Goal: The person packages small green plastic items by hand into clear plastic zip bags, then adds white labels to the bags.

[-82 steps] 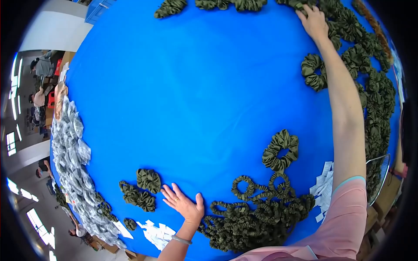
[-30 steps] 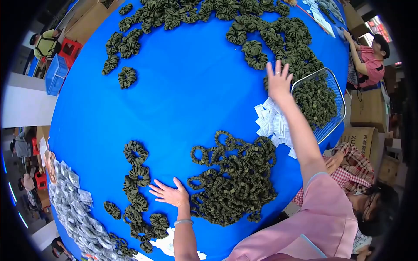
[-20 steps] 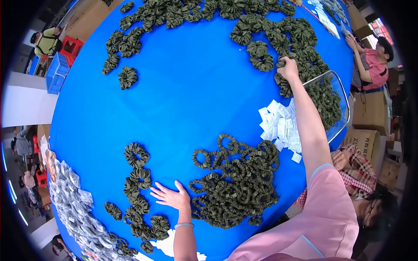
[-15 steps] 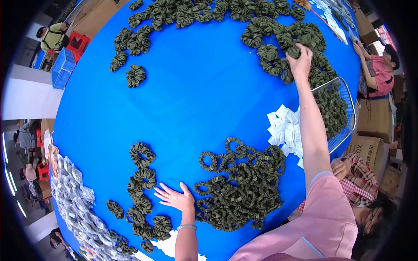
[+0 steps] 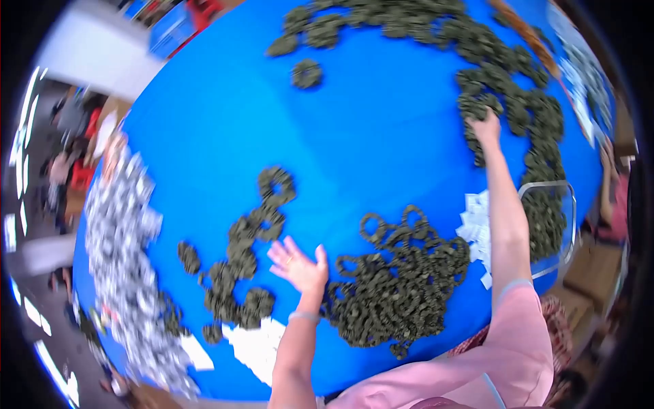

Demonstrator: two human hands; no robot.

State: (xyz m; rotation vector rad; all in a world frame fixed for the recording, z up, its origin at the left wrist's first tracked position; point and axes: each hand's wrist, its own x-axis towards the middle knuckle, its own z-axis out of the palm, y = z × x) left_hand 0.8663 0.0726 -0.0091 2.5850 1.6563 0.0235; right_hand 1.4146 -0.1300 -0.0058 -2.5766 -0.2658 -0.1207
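Blue tabletop [image 5: 368,136]. Clear packets [image 5: 122,232] heaped along my left edge. White paper slips [image 5: 255,344] near me, more slips [image 5: 477,228] right, beside wire basket [image 5: 569,204]. Blue crate [image 5: 174,31] far left, blurred.

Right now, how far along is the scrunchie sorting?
Looks done: a bank of clear packets at the left edge. In hand: the right hand reaches into the far scrunchies, grip too blurred to judge. The left hand is open beside a scrunchie row. Left: the near pile and the wire basket load.
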